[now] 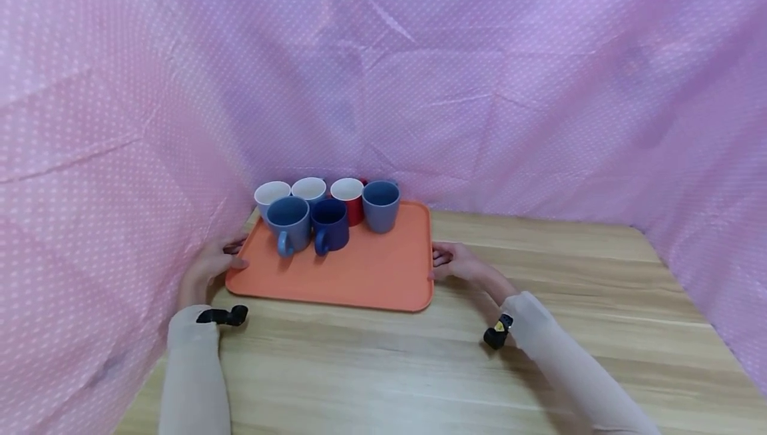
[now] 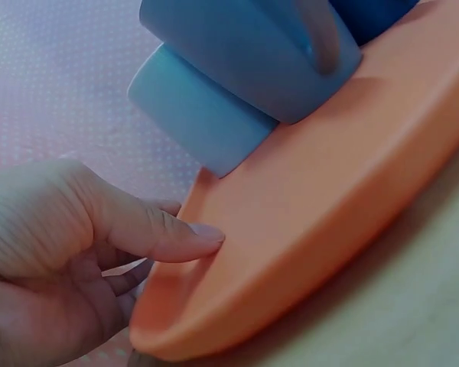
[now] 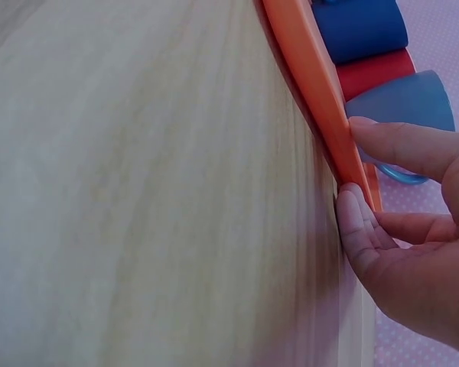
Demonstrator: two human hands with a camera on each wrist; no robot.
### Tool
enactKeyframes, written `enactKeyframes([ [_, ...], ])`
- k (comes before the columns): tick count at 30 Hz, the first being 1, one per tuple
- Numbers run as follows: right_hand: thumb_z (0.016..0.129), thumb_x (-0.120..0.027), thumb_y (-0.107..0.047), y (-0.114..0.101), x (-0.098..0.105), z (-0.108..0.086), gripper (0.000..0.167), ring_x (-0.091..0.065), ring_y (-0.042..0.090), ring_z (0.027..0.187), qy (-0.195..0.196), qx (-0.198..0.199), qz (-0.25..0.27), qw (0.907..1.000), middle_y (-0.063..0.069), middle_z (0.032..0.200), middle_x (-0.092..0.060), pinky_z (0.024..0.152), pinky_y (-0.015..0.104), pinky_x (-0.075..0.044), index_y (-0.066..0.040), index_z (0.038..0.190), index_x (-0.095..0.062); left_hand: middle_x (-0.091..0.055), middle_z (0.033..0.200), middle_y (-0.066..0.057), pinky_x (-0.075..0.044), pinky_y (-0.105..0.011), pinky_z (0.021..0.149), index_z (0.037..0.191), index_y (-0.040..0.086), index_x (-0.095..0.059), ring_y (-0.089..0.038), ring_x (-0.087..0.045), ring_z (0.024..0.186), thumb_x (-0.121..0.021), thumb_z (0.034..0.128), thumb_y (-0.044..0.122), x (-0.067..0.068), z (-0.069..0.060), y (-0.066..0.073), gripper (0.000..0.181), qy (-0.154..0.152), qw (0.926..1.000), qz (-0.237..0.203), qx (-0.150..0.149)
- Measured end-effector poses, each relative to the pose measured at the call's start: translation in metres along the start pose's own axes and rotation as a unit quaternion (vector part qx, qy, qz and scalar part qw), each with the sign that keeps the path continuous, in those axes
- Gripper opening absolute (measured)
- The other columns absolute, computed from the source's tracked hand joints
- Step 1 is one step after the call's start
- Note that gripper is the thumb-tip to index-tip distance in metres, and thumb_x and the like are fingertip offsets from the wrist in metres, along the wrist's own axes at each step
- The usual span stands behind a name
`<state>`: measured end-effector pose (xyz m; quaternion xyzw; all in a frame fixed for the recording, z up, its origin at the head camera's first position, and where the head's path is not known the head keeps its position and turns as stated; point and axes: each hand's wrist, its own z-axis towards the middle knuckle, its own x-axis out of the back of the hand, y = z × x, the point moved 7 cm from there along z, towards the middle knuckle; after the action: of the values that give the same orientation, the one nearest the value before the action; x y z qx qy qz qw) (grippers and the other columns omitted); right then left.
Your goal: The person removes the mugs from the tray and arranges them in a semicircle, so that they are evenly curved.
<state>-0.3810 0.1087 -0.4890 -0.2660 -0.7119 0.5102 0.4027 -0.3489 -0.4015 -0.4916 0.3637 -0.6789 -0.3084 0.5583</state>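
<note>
An orange tray (image 1: 359, 275) lies at the back left of the table, bearing several mugs. My left hand (image 1: 210, 265) grips its left edge; in the left wrist view the thumb (image 2: 187, 241) presses on the inner rim while the other fingers go outside it. At the right edge, my right hand (image 1: 458, 263) pinches the rim, thumb above and fingertips (image 3: 354, 210) at the underside. On the tray's rear left stand a grey-blue mug (image 1: 293, 227), a navy mug (image 1: 335, 232), a red mug (image 1: 355, 210), another grey-blue mug (image 1: 381, 215) and two white-lined mugs (image 1: 308, 188).
Pink dotted cloth (image 1: 449, 88) hangs behind the table and along both sides, close to my left arm. The wooden table (image 1: 359, 368) extends in front of the tray and to its right. Black wrist cameras (image 1: 223, 316) sit on both forearms.
</note>
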Motion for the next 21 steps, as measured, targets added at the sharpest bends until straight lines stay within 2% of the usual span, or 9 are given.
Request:
enactKeyframes([
  [4, 0.085, -0.074, 0.005, 0.001, 0.004, -0.002, 0.075, -0.064, 0.023, 0.104, 0.000, 0.005, -0.006, 1.0000, 0.030, 0.127, -0.059, 0.082, 0.019, -0.055, 0.013, 0.150, -0.037, -0.038, 0.152, -0.037, -0.053, -0.027, 0.096, 0.155, -0.010, -0.030, -0.050, -0.044, 0.136, -0.065, 0.0863, -0.005, -0.002, 0.001, 0.004, 0.077, 0.011, 0.9998, -0.003, -0.015],
  [6, 0.085, -0.075, 0.005, 0.003, 0.006, -0.003, 0.075, -0.064, 0.022, 0.104, 0.003, 0.002, -0.011, 0.9999, 0.029, 0.127, -0.060, 0.082, 0.018, -0.055, 0.013, 0.150, -0.037, -0.039, 0.152, -0.037, -0.052, -0.022, 0.091, 0.154, -0.010, -0.031, -0.049, -0.044, 0.136, -0.066, 0.0861, -0.006, -0.003, 0.002, 0.006, 0.077, 0.015, 0.9997, -0.005, -0.018],
  [7, 0.085, -0.075, 0.005, 0.004, 0.007, -0.003, 0.075, -0.064, 0.021, 0.104, 0.004, 0.001, -0.012, 0.9999, 0.029, 0.126, -0.060, 0.082, 0.017, -0.055, 0.013, 0.150, -0.037, -0.039, 0.152, -0.037, -0.053, -0.023, 0.092, 0.154, -0.009, -0.032, -0.049, -0.044, 0.136, -0.066, 0.0859, -0.006, -0.003, 0.003, 0.006, 0.076, 0.019, 0.9997, -0.004, -0.017],
  [9, 0.085, -0.075, 0.005, 0.004, 0.008, -0.002, 0.074, -0.064, 0.020, 0.103, 0.000, -0.002, -0.011, 0.9999, 0.029, 0.126, -0.061, 0.081, 0.017, -0.055, 0.013, 0.149, -0.038, -0.039, 0.152, -0.037, -0.054, -0.034, 0.100, 0.154, -0.009, -0.032, -0.050, -0.043, 0.136, -0.065, 0.0859, -0.007, -0.004, 0.003, 0.007, 0.076, 0.023, 0.9997, -0.004, -0.011],
  [13, 0.086, -0.073, 0.005, -0.001, 0.009, -0.002, 0.070, -0.067, 0.022, 0.102, -0.015, -0.004, -0.017, 0.9997, 0.032, 0.125, -0.062, 0.082, 0.019, -0.056, 0.015, 0.147, -0.041, -0.040, 0.150, -0.037, -0.042, -0.057, 0.113, 0.154, -0.009, -0.032, -0.050, -0.042, 0.135, -0.065, 0.0855, -0.009, -0.006, 0.002, 0.008, 0.076, 0.032, 0.9995, 0.000, 0.006],
  [17, 0.088, -0.070, 0.005, -0.011, 0.012, 0.001, 0.064, -0.067, 0.026, 0.105, -0.012, 0.007, -0.042, 0.9990, 0.034, 0.125, -0.063, 0.082, 0.019, -0.055, 0.017, 0.144, -0.043, -0.041, 0.148, -0.039, -0.040, -0.061, 0.114, 0.153, -0.011, -0.032, -0.052, -0.042, 0.133, -0.065, 0.0843, -0.010, -0.006, 0.001, 0.011, 0.077, 0.033, 0.9992, 0.019, 0.009],
  [21, 0.090, -0.067, 0.003, -0.027, 0.011, 0.008, 0.059, -0.066, 0.032, 0.106, 0.020, 0.034, -0.058, 0.9975, 0.037, 0.124, -0.062, 0.082, 0.016, -0.053, 0.018, 0.142, -0.045, -0.039, 0.150, -0.039, -0.039, -0.062, 0.114, 0.153, -0.012, -0.031, -0.053, -0.041, 0.134, -0.069, 0.0843, -0.006, -0.005, 0.000, 0.013, 0.079, 0.026, 0.9988, 0.040, 0.012],
])
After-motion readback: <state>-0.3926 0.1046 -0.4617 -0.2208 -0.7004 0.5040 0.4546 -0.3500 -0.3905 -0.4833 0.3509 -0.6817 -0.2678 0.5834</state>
